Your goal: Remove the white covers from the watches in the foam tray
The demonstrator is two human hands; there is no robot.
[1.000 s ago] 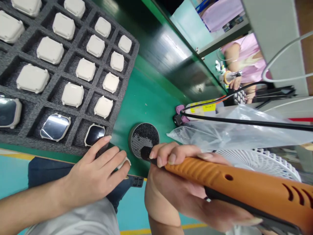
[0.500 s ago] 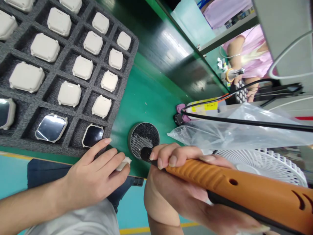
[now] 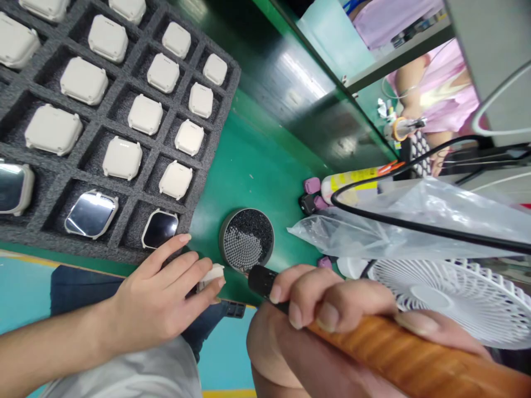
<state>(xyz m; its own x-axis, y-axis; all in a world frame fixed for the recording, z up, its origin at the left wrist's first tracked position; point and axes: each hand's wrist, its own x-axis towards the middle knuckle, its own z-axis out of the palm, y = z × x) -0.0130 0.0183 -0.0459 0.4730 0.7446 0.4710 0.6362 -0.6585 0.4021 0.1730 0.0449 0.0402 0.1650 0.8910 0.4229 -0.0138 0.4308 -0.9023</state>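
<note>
L hand: fingers curled, pinching white watch housing at tips, just beside foam tray. R hand: fingers shut round orange-handled tool, black tip near round bristle tin.

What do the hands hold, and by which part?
Left hand pinches a white piece by its edge; right hand grips an orange tool by its ribbed handle.

Left forearm enters from 9 o'clock. Left hand sits at 7 o'clock, index finger extended, remaining fingers closing toward the thumb. Right hand sits at 5 o'clock, fingers curled in a tight grip, right wrist low toward 6 o'clock.
</note>
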